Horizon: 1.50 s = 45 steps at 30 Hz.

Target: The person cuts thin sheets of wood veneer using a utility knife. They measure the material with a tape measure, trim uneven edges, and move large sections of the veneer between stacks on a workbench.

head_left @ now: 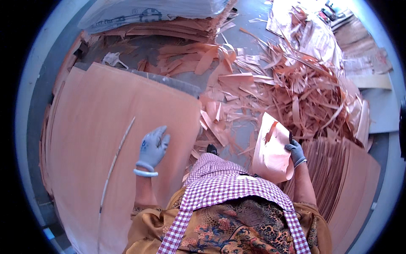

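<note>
My left hand (153, 148), in a grey glove with a pale band at the wrist, is over a wide stack of reddish-brown wood veneer sheets (97, 110). It holds nothing, and its thumb stands apart from the fingers. On the top sheet, left of that hand, runs a long thin pale strip (117, 161). My right hand (296, 152), also gloved, grips a torn, curled piece of veneer (270, 152) by its right edge. Something dark and narrow (290, 136) shows at those fingers; its kind is unclear.
A large heap of veneer scraps (304, 89) lies ahead on the right, with loose pieces strewn over the grey floor (245, 31). Close on my right stands another veneer stack (355, 178). At the far left, white plastic sheeting (148, 12) covers more sheets.
</note>
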Available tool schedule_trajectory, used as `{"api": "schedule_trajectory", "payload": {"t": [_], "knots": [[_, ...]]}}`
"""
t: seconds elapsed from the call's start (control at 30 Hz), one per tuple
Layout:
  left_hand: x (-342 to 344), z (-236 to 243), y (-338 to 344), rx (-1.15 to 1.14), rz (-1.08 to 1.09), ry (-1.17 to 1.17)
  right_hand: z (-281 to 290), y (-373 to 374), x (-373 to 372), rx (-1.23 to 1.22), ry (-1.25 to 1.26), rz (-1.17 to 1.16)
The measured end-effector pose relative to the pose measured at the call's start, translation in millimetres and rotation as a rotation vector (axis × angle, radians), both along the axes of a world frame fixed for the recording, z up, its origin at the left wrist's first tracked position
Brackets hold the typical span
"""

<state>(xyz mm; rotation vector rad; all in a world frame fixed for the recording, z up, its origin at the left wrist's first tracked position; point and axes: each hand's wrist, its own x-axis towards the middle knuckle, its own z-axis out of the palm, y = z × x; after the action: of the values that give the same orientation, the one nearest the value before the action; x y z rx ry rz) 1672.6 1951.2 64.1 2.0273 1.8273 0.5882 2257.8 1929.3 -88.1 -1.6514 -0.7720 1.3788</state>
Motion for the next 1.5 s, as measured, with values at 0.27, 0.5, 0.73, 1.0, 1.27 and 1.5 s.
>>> {"api": "schedule_trajectory", "payload": {"t": [0.27,0.5,0.73,1.0,1.27,1.5], "knots": [[10.2,-34.7,177.2,0.291,0.416,0.351,0.3,305.5,-125.3,-0.012,-0.179,0.701],[51.4,-72.1,241.0,0.019,0.625,0.463,-85.3,514.0,-382.6,0.625,-0.273,1.242],[26.9,-111.6,170.9,-0.176,1.111,0.307,-183.9,630.8,-416.5,0.285,0.133,1.15],[54.2,-139.3,213.7,-0.356,1.267,0.361,-527.3,747.9,-99.6,-0.011,-1.008,1.724],[50.9,-102.4,224.0,-0.529,1.245,0.324,-654.4,779.0,-70.0,-0.164,-1.163,1.628],[71.2,-117.0,277.0,-0.308,1.572,0.122,-605.8,793.5,-235.1,0.663,-1.02,1.65]]}}
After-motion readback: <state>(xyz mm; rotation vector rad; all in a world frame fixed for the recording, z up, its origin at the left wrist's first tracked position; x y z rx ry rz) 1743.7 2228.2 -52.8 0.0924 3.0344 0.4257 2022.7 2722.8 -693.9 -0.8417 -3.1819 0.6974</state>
